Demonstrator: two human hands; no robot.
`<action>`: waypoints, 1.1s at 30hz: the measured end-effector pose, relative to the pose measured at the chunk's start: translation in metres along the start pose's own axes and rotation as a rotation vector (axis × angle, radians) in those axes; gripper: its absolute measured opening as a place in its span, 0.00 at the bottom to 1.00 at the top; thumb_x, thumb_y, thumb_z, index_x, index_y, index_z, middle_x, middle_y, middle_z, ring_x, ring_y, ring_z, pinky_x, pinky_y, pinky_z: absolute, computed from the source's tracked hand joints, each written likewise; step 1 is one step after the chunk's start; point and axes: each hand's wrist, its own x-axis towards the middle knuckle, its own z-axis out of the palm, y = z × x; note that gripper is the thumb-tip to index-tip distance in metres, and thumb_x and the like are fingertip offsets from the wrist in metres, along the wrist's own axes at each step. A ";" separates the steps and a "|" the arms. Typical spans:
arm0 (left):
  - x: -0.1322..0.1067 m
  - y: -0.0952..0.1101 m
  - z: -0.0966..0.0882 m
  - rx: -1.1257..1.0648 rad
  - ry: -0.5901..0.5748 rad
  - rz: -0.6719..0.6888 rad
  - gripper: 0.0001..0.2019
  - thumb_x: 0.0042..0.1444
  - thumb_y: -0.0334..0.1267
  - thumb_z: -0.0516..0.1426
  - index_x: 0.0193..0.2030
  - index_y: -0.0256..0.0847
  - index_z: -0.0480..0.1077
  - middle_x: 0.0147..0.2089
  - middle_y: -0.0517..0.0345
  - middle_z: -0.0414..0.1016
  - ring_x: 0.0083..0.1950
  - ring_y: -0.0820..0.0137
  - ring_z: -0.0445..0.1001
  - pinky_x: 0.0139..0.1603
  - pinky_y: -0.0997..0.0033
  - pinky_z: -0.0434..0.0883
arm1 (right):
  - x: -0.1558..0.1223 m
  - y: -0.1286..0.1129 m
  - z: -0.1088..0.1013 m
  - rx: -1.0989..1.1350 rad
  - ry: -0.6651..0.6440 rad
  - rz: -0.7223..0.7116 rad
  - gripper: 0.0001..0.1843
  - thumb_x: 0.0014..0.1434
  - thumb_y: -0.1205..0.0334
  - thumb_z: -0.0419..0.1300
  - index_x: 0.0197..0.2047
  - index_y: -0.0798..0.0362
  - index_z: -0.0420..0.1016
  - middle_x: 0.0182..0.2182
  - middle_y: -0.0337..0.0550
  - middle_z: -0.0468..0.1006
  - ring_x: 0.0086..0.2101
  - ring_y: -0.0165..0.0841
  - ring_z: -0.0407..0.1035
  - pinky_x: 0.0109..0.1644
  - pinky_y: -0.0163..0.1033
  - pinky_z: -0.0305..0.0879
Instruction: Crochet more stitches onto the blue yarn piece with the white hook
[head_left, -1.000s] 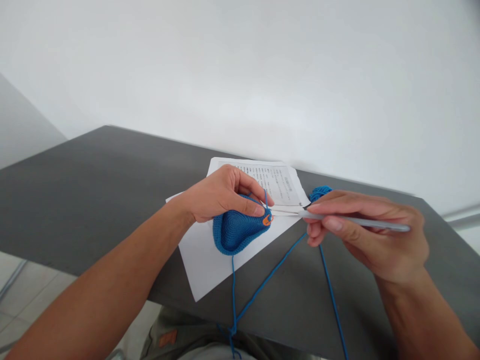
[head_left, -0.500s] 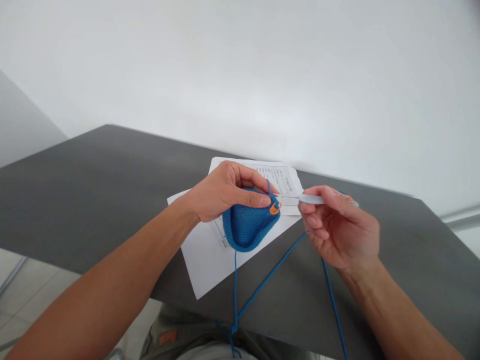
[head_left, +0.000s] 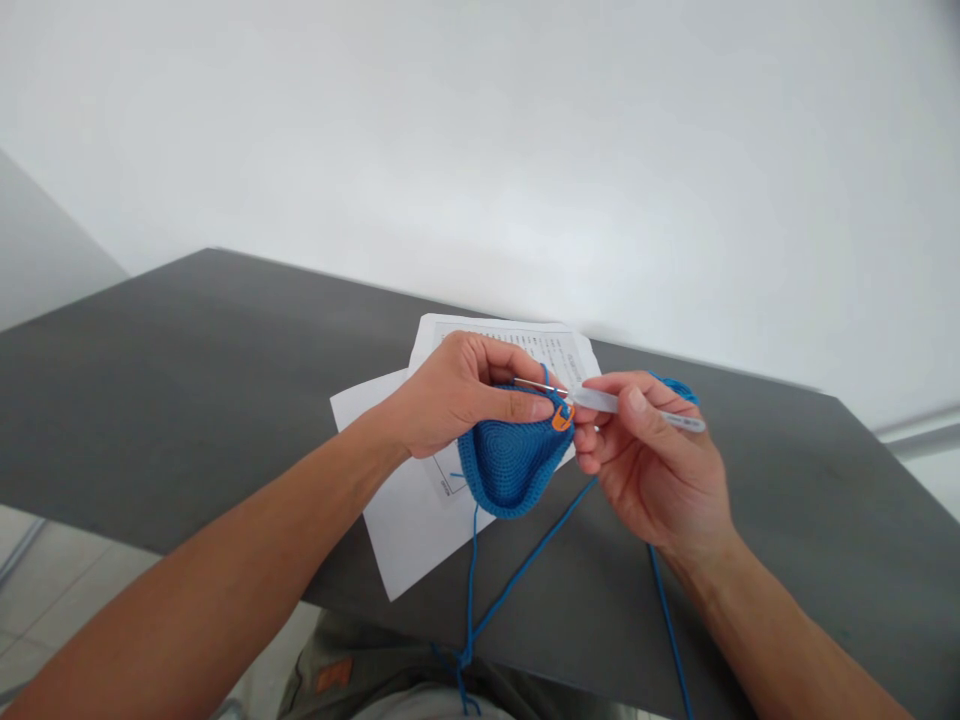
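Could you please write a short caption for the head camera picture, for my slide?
Left hand pinches a blue crochet piece with an orange stitch marker; right hand holds a crochet hook at its edge.

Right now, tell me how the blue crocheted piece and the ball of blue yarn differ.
The round blue crocheted piece is worked into tight, neat rings; the ball of blue yarn is loosely wound. The piece is held in the left hand above the white papers, in full view; the ball lies on the dark grey table, mostly hidden behind the right hand. Only the piece carries an orange marker. Both are the same blue.
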 end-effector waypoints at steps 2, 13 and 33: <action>0.000 0.001 0.000 0.007 -0.007 0.004 0.13 0.38 0.30 0.77 0.31 0.35 0.82 0.33 0.55 0.85 0.35 0.70 0.80 0.40 0.72 0.75 | 0.000 0.000 0.000 -0.003 0.000 -0.005 0.08 0.57 0.56 0.75 0.38 0.51 0.86 0.28 0.40 0.86 0.24 0.29 0.79 0.25 0.30 0.80; -0.002 0.004 0.002 0.069 -0.028 0.028 0.12 0.39 0.32 0.76 0.28 0.36 0.80 0.32 0.56 0.83 0.34 0.71 0.78 0.39 0.71 0.72 | -0.001 0.000 0.000 -0.032 0.000 -0.028 0.09 0.56 0.56 0.76 0.38 0.50 0.86 0.28 0.40 0.86 0.24 0.30 0.79 0.25 0.32 0.81; -0.002 0.005 0.003 0.131 -0.038 0.046 0.08 0.43 0.30 0.74 0.29 0.36 0.81 0.30 0.60 0.81 0.33 0.75 0.74 0.36 0.76 0.69 | -0.002 0.004 -0.001 -0.094 0.042 -0.139 0.08 0.59 0.56 0.74 0.40 0.49 0.86 0.30 0.40 0.87 0.26 0.30 0.79 0.28 0.33 0.82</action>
